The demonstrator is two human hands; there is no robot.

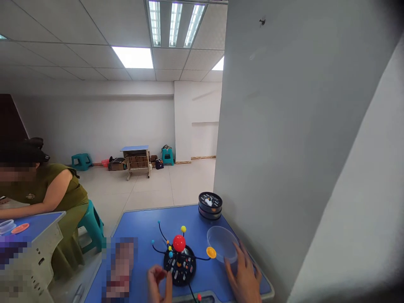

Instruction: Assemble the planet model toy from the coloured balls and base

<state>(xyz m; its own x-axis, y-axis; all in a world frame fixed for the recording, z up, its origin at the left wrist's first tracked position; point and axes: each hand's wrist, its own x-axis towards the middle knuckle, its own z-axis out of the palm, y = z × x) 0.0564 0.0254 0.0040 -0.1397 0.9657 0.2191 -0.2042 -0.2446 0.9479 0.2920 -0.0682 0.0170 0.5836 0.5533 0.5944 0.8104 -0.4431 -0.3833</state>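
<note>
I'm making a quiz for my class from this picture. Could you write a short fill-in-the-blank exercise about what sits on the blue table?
1. The big ball at the middle of the black round solar-system model is ____.
2. The right hand touches the clear plastic ____.
3. The stacked black round discs stand on the blue table next to the grey ____.
4. The left hand is at the model's near ____.

Missing words: red; bowl; wall; edge

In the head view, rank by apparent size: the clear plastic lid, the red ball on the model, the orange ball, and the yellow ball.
Largest to smallest:
1. clear plastic lid
2. red ball
3. orange ball
4. yellow ball, though it sits farther from the camera, so its true size against the orange one is unsure.
</note>
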